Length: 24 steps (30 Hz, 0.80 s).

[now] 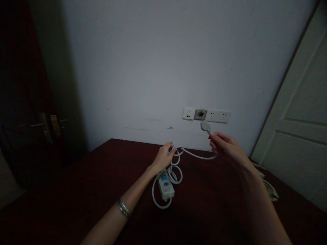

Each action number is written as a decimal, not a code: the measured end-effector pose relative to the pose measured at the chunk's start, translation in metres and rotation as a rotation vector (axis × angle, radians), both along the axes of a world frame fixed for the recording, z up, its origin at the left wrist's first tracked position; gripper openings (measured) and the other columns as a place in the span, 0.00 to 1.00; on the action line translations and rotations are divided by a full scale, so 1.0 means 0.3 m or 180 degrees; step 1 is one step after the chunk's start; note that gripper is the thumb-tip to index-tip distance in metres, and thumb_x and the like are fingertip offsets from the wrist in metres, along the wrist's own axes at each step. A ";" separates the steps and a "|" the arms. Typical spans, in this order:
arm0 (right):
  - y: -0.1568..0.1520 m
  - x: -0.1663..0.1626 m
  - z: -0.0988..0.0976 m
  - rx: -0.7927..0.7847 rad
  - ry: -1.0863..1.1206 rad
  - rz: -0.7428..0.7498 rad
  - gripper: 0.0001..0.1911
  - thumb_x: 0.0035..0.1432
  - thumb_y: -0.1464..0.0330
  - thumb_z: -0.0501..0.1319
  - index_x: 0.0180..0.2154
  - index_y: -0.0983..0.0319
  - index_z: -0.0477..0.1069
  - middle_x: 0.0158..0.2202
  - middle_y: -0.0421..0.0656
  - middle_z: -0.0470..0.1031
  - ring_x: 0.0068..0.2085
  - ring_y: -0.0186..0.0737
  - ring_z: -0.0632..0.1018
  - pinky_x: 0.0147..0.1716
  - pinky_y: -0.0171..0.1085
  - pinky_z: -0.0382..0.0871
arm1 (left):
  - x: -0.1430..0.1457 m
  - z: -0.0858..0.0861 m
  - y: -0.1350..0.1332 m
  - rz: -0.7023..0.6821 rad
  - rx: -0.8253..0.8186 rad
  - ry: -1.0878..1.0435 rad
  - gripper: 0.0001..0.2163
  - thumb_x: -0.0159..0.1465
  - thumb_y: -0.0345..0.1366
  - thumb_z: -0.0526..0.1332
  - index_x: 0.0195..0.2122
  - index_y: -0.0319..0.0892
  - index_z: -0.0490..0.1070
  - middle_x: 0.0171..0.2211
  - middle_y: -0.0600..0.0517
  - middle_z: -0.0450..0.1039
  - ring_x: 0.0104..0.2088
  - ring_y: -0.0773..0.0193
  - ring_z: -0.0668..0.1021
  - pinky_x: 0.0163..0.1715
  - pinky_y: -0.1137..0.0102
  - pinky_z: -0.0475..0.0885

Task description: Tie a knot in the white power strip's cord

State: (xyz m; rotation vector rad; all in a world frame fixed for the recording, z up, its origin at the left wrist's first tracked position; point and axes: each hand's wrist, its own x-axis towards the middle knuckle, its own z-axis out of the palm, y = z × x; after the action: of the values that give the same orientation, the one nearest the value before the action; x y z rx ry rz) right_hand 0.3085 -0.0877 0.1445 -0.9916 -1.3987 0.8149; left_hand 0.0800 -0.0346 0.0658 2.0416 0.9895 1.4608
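A white power strip (166,185) lies on the dark red table (76,190), its white cord (176,166) coiled in loops around it. My left hand (163,157) grips a bunch of the cord loops just above the strip. My right hand (226,145) pinches the cord right behind the white plug (205,126) and holds the plug up in the air. The plug hangs just below a row of wall sockets (206,115), apart from them.
A dark wooden door with a brass handle (48,126) stands at the left. A white door (298,136) stands at the right. Another white cable or object (270,192) lies near the table's right edge.
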 end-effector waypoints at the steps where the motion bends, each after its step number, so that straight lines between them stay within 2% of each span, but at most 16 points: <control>1: -0.004 0.001 -0.002 -0.0051 -0.0325 0.0134 0.19 0.47 0.53 0.63 0.27 0.63 0.65 0.16 0.35 0.61 0.17 0.26 0.60 0.15 0.27 0.50 | 0.000 -0.002 0.002 0.0010 -0.0061 0.0007 0.06 0.59 0.35 0.57 0.36 0.42 0.70 0.43 0.44 0.72 0.45 0.56 0.72 0.50 0.63 0.61; 5: -0.005 -0.014 -0.016 -0.0104 -0.1564 0.0630 0.18 0.50 0.54 0.61 0.27 0.64 0.69 0.18 0.37 0.65 0.21 0.28 0.64 0.21 0.30 0.54 | 0.001 -0.019 0.012 0.0101 -0.0137 0.0062 0.08 0.63 0.38 0.53 0.40 0.43 0.66 0.38 0.47 0.72 0.41 0.59 0.73 0.46 0.65 0.63; 8: 0.013 -0.042 -0.036 -0.0238 -0.2056 0.0781 0.18 0.50 0.55 0.60 0.26 0.64 0.70 0.19 0.37 0.65 0.22 0.29 0.64 0.22 0.31 0.54 | 0.004 -0.032 0.019 0.0020 -0.0252 -0.0048 0.07 0.64 0.40 0.51 0.40 0.43 0.63 0.35 0.49 0.72 0.37 0.60 0.74 0.43 0.66 0.66; 13: 0.052 -0.083 -0.072 -0.0121 -0.2341 0.0528 0.18 0.51 0.55 0.59 0.25 0.64 0.69 0.19 0.37 0.63 0.22 0.30 0.62 0.22 0.31 0.53 | 0.013 -0.039 0.017 -0.0271 -0.0446 -0.0398 0.08 0.64 0.42 0.51 0.40 0.43 0.58 0.35 0.49 0.69 0.33 0.62 0.75 0.35 0.67 0.71; 17: 0.066 -0.108 -0.089 0.0095 -0.2555 0.0201 0.17 0.51 0.56 0.58 0.24 0.64 0.70 0.19 0.38 0.63 0.23 0.31 0.62 0.22 0.31 0.53 | 0.020 -0.038 0.003 -0.0498 -0.0480 -0.0669 0.10 0.62 0.43 0.54 0.40 0.43 0.59 0.33 0.51 0.67 0.32 0.64 0.74 0.32 0.69 0.73; 21: 0.064 -0.124 -0.089 0.0391 -0.2707 0.0032 0.17 0.53 0.57 0.58 0.24 0.64 0.71 0.20 0.38 0.67 0.24 0.32 0.64 0.24 0.32 0.54 | 0.024 -0.046 0.016 -0.0686 -0.0566 -0.0897 0.11 0.62 0.42 0.55 0.40 0.42 0.59 0.35 0.51 0.68 0.33 0.65 0.74 0.33 0.69 0.74; 24: 0.057 -0.115 -0.078 0.0501 -0.2705 0.0093 0.17 0.54 0.57 0.57 0.25 0.64 0.72 0.21 0.39 0.69 0.25 0.33 0.66 0.26 0.33 0.56 | 0.020 -0.058 0.054 -0.0721 -0.0549 -0.0914 0.06 0.62 0.37 0.55 0.38 0.40 0.62 0.36 0.50 0.69 0.37 0.64 0.74 0.38 0.67 0.72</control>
State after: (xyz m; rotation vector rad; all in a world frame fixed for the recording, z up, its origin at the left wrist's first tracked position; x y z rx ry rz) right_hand 0.2739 -0.0707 0.1210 -1.2585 -2.1567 0.2762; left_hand 0.0860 -0.0184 0.0485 1.7014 0.7152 1.4423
